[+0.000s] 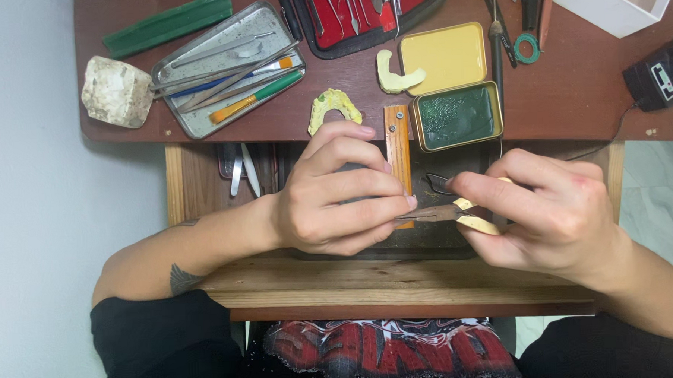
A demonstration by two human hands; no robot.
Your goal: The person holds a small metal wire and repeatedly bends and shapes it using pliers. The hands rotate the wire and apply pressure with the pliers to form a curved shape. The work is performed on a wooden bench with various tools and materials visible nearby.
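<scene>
Both hands gripped closed: right hand [546,211] on yellow-handled metal pliers [457,212], left hand [336,189] pinching their tip above brown wooden worktop [572,91]

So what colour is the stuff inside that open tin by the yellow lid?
Dark green wax, in the head view.

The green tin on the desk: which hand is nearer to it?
Right. The right hand lies just below and right of the green tin; the left hand lies farther, below and left.
</scene>
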